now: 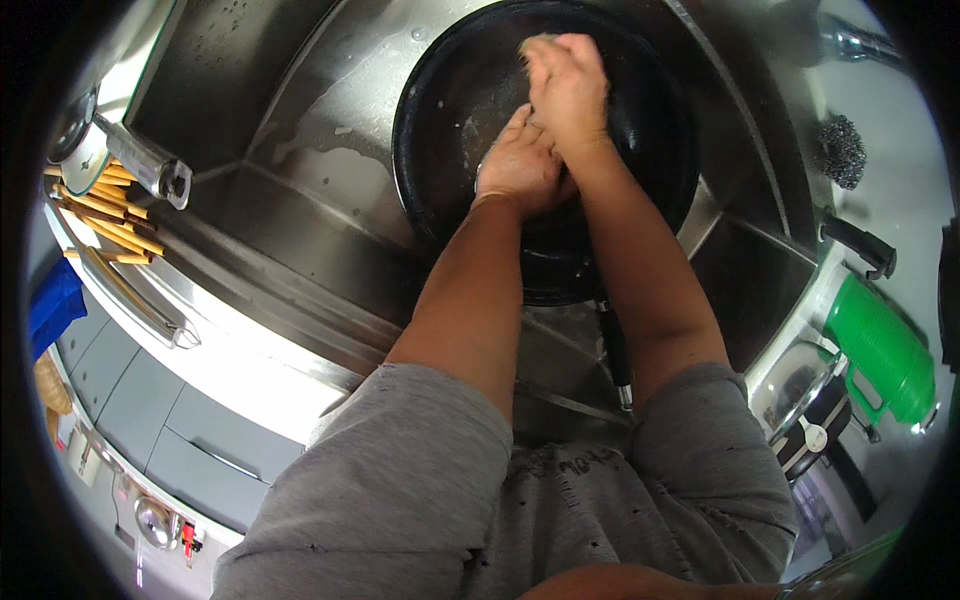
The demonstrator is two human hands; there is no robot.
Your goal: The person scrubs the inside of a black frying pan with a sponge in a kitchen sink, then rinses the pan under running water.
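Note:
A large black wok point(442, 105) lies in a stainless steel sink, its dark handle point(616, 352) pointing towards me. Over the wok, my right hand point(574, 86) is farther from me, fingers bent and slightly blurred; a small yellowish-green thing point(534, 43), too unclear to name, shows at its fingertips. My left hand point(525, 169) is over the wok just below and left of it, fingers fairly straight and close to the right wrist. A thin shiny edge shows beside the left hand; what lies under its palm is hidden.
Water wets the sink floor point(337, 165) left of the wok. On the right ledge are a steel wool scrubber point(841, 151), a green plastic jug point(881, 352) and a glass lid point(795, 382). Yellow sticks point(112, 217) and a metal-handled utensil point(150, 161) lie at the left rim.

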